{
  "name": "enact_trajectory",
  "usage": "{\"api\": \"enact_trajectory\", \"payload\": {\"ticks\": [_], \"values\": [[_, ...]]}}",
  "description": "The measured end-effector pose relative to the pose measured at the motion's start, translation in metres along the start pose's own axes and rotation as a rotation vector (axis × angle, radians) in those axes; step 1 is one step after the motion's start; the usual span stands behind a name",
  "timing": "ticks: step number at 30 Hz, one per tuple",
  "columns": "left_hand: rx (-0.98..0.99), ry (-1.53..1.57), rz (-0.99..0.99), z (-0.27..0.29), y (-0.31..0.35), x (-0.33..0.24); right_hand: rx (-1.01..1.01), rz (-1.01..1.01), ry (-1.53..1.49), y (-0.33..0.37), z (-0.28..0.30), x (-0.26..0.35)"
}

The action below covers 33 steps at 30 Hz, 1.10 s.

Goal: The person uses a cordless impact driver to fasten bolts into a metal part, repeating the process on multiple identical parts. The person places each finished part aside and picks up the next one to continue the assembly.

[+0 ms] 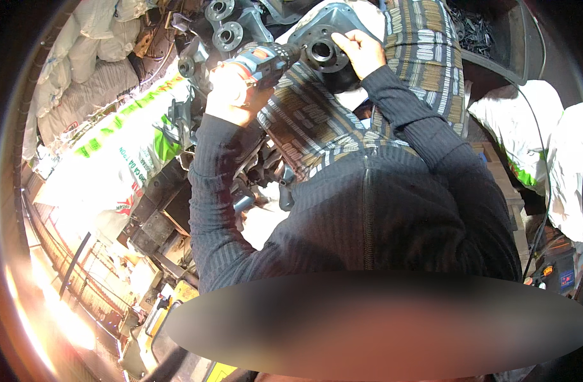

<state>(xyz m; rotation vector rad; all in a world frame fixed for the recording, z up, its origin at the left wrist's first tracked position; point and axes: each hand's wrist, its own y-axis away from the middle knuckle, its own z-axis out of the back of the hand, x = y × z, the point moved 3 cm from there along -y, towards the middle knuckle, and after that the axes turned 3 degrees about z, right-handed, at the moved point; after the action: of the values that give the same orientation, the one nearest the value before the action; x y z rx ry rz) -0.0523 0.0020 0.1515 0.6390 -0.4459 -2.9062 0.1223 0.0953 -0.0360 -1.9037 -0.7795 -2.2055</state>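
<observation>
Cluttered workshop, harsh glare on the person's left, white sacks (94, 76) piled beyond the hands; no clear worktop visible, the work sits on the lap over plaid cloth (317, 127).

Left hand (231, 95): fist closed round the grip of a cordless drill (266, 58), nose pointing right toward the casting. Wrist cocked, elbow bent tight, forearm rising from lower frame.

Right hand (361, 51): fingers curled over the edge of a grey metal flanged housing (326, 44), thumb near the round bore. Arm reaches forward, elbow out to the right.

Housing sits between the two hands, just right of the drill nose, resting on the plaid cloth.

Handling, my read: cast metal, heavy, rigid, not fragile; likely oily, so slippery. Best hold is the flange rim, clear of the bore and the bit. Looks braced against the lap to take drill torque.

Further out: more similar flanged castings (224, 25) beyond the left hand, a dark bin of small metal parts (473, 28) far right of the right hand.
</observation>
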Motion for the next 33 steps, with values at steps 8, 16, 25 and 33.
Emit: {"api": "enact_trajectory", "payload": {"ticks": [8,16,25,33], "values": [[-0.016,0.625,0.425,0.001,0.0,0.002,0.0,-0.051,0.034,0.004,-0.004,0.005],[-0.01,0.621,0.45,0.001,0.008,0.001,-0.015,-0.038,-0.024,0.003,-0.006,0.004],[0.175,-0.058,0.222,-0.003,-0.004,0.006,-0.108,0.0,0.117,0.003,-0.001,-0.008],[0.361,-0.128,0.279,-0.012,-0.014,0.017,-0.166,0.058,0.289,0.005,0.002,-0.013]]}}
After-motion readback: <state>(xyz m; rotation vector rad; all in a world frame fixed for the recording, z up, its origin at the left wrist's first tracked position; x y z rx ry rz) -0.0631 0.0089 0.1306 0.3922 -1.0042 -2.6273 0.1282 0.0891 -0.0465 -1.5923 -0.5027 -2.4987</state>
